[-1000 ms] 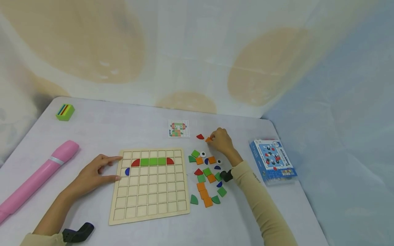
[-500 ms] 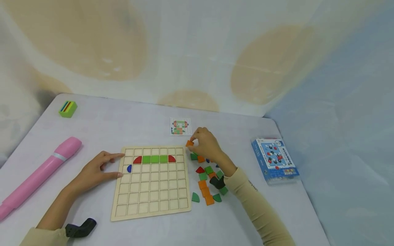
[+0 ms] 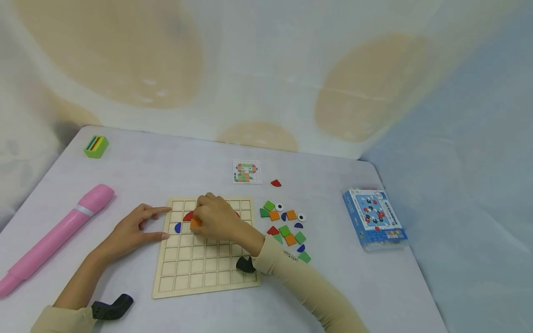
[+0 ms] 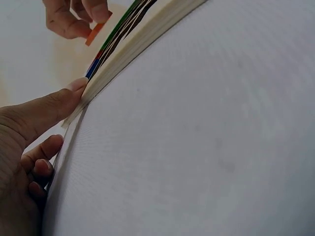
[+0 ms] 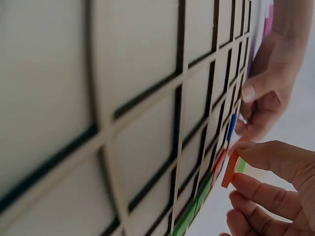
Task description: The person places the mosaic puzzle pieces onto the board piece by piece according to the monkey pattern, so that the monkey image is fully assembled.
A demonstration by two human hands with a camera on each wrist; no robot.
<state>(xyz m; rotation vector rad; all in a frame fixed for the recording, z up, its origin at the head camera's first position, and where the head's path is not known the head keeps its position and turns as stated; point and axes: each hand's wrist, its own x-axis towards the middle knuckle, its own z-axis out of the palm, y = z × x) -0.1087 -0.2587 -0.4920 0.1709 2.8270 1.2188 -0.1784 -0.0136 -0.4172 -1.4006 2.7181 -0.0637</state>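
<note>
My right hand (image 3: 216,218) is over the upper left part of the wooden grid board (image 3: 210,280). Between thumb and forefinger it pinches an orange square tile (image 5: 230,168), held tilted just above the cells. A blue half-round tile (image 3: 177,227) sits in a left-hand cell, and a red quarter-round tile (image 3: 188,216) shows beside the hand. Green tiles (image 5: 192,210) in the same row are mostly covered by the hand in the head view. My left hand (image 3: 131,230) rests at the board's left edge, with thumb and forefinger stretched out and the thumb tip (image 4: 78,84) touching the rim.
Loose tiles (image 3: 285,230) in several colours lie right of the board, with a red piece (image 3: 276,183) apart from them. Behind the board is a pattern card (image 3: 247,171). A blue box (image 3: 374,217) stands right; a pink tube (image 3: 58,238) and green block (image 3: 96,146) lie left.
My right hand has carried the orange tile from beside the pattern card leftward to over the board. The left hand keeps its place at the board's edge.
</note>
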